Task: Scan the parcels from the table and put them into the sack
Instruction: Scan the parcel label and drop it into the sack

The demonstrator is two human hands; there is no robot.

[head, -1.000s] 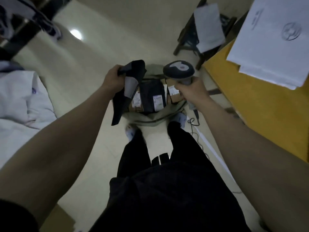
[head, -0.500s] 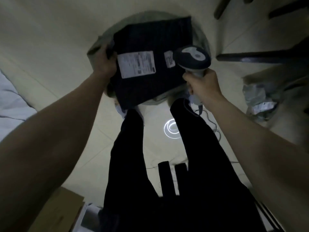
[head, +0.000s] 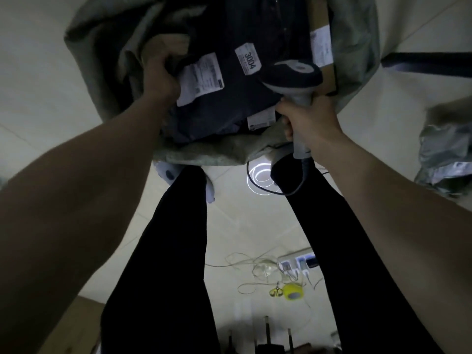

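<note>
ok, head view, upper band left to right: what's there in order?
sack's left wall → left hand → dark parcel's shipping label → "3004" sticker → barcode scanner → crumpled grey bag on the floor

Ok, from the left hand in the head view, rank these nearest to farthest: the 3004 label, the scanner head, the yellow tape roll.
1. 3004 label: just right of the left hand, on the dark parcel.
2. Scanner head: further right, above the right hand.
3. Yellow tape roll: on the floor, behind the legs.
</note>
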